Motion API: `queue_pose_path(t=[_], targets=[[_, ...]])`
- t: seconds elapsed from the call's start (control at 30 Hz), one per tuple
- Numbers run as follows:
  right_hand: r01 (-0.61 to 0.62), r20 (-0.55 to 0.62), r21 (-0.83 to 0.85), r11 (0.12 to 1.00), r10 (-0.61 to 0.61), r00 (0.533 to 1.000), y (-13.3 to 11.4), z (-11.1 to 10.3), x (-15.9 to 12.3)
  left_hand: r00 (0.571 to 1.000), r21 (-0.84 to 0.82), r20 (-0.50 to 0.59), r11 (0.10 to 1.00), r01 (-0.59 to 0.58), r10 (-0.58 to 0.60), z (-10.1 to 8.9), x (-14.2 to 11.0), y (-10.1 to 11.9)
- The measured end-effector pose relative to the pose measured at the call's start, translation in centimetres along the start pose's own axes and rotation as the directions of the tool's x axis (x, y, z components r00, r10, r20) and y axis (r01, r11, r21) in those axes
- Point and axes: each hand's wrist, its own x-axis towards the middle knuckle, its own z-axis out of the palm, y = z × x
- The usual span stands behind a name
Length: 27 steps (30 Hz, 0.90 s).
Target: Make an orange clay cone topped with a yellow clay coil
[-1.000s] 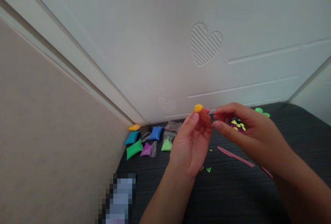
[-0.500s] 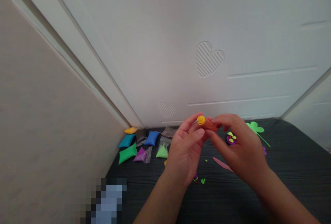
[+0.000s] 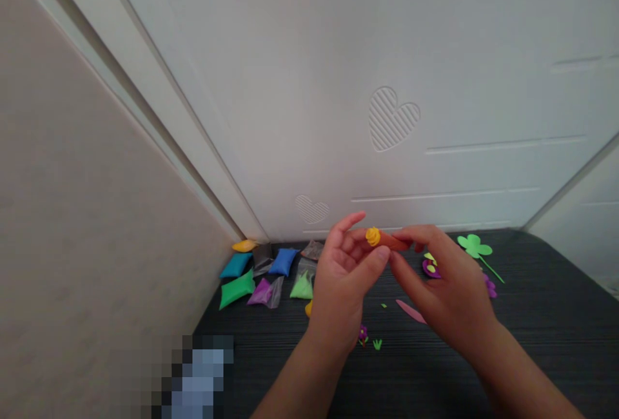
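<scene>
Between my two hands, above the table, lies a small orange clay cone [image 3: 389, 241] with a ruffled yellow top facing left. My left hand [image 3: 345, 277] supports it near the yellow end, the thumb below and the index finger raised away. The thumb and fingers of my right hand [image 3: 442, 283] pinch its narrow right end. Below on the table are a pink clay knife [image 3: 411, 311], partly covered by my right hand, a tiny green clay sprig [image 3: 377, 344], and a little purple flower [image 3: 362, 332] half hidden by my left wrist.
Several clay packets, such as a blue one [image 3: 284, 262] and a green one [image 3: 236, 289], lie at the back left of the dark table [image 3: 411, 380]. A green clay flower with a stem [image 3: 474, 246] and a purple dish [image 3: 430, 269] are at right. A white panel [image 3: 290, 84] rises behind.
The orange cone has tipped from nearly upright to lying sideways. My right hand has come in from the right and taken hold of its narrow end. The view has shifted upward.
</scene>
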Motion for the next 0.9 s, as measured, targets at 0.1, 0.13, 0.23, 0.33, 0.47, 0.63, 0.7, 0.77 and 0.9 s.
queue_pose_path(t=[0.1, 0.13, 0.23, 0.33, 0.47, 0.63, 0.7, 0.77, 0.9], targets=[[-0.008, 0.01, 0.002, 1.0, 0.008, 1.0, -0.05, -0.02, 0.0, 1.0, 0.004, -0.029, 1.0, -0.002, 0.002, 0.01, 0.01, -0.07], [-0.011, 0.008, 0.005, 1.0, 0.011, 1.0, -0.07, -0.01, 0.01, 0.999, 0.002, -0.033, 1.0, -0.003, 0.003, 0.01, 0.0, -0.09], [-0.014, -0.004, 0.011, 1.0, 0.014, 1.0, -0.21, 0.13, -0.01, 1.0, -0.005, -0.025, 1.0, -0.002, 0.002, 0.0, -0.03, -0.1], [-0.02, -0.024, -0.005, 1.0, 0.02, 1.0, -0.47, 0.29, -0.1, 1.0, -0.012, -0.029, 1.0, -0.001, 0.001, -0.04, -0.1, -0.04], [-0.017, -0.034, -0.03, 0.999, 0.016, 0.999, -0.72, 0.39, -0.22, 0.999, -0.033, -0.037, 0.999, -0.002, 0.001, -0.08, -0.15, 0.08], [0.021, -0.066, -0.029, 0.999, -0.023, 0.998, -0.67, 0.53, -0.28, 0.998, -0.038, -0.057, 0.999, 0.013, -0.015, 0.07, -0.16, 0.2], [0.033, -0.082, -0.027, 0.999, -0.035, 0.996, -0.65, 0.59, -0.31, 0.998, -0.044, -0.058, 0.999, 0.02, -0.022, 0.16, -0.19, 0.28], [0.031, -0.08, -0.028, 0.999, -0.033, 0.996, -0.67, 0.61, -0.32, 0.998, -0.052, -0.049, 0.998, 0.023, -0.026, 0.24, -0.23, 0.35], [0.04, -0.074, -0.025, 0.999, -0.042, 0.996, -0.74, 0.56, -0.22, 1.0, -0.068, -0.016, 0.997, 0.022, -0.024, 0.28, -0.3, 0.45]])
